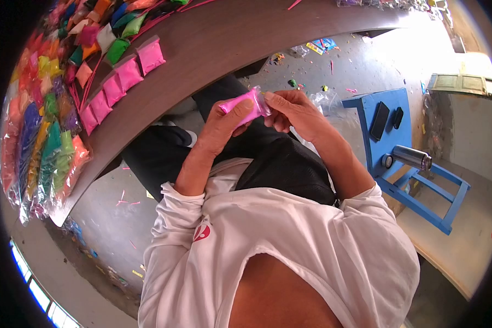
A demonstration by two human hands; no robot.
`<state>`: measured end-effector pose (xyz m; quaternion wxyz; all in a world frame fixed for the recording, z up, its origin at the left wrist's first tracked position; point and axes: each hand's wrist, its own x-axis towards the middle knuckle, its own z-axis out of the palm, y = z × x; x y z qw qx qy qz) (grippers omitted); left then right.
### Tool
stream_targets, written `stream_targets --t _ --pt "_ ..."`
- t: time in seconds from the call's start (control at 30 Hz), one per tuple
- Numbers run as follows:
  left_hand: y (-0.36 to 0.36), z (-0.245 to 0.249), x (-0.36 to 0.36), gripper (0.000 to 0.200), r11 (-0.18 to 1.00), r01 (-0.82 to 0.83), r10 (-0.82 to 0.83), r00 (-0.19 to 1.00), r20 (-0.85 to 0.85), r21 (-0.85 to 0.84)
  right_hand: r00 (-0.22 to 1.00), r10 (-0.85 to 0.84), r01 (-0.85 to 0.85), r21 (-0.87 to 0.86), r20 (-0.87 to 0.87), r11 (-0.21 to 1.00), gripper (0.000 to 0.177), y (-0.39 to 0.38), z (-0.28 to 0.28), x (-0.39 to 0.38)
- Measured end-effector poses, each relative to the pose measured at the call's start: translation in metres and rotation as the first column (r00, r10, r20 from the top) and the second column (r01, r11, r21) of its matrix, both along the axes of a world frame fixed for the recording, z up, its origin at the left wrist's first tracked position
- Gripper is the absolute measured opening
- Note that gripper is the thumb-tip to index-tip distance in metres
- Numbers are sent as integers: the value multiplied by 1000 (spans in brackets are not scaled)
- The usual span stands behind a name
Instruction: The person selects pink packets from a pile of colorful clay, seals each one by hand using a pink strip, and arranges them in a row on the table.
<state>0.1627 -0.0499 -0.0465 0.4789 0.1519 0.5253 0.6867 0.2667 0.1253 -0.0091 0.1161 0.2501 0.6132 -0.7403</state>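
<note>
A pink packet (245,109) in clear plastic is held over my lap. My left hand (222,127) wraps round its body, the thumb pressing along the pink side. At the packet's clear plastic end, my right hand (303,113) is closed, thumb and fingers pinched together; what exactly lies between those fingertips is hard to make out. On the brown table in front of me lies a row of similar pink packets (129,75), each a small filled pillow shape.
The brown table (213,34) carries heaps of small coloured packets (93,35) and long clear bags of coloured packets (44,153) on the left. At right, a blue stool (378,104) holds a black phone (380,121) and a metal flask (411,157). Scraps litter the floor.
</note>
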Motion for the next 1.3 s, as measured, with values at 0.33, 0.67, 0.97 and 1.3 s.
stream_targets --t 0.33,0.67,0.97,1.3 --pt "0 0 -1 38 998 0 -5 996 -86 -60 989 144 -147 168 26 975 29 -1 17 -6" --pt "2 -8 4 33 996 55 -64 989 -134 -68 950 309 -301 363 36 882 17 5 10 -5" --pt "-8 -4 -7 34 997 -78 77 994 82 7 998 -61 67 452 -28 889 15 46 -3 18" --pt "-3 -2 -2 37 1000 -25 25 1000 7 -18 993 31 -7 210 -111 978 28 7 8 5"
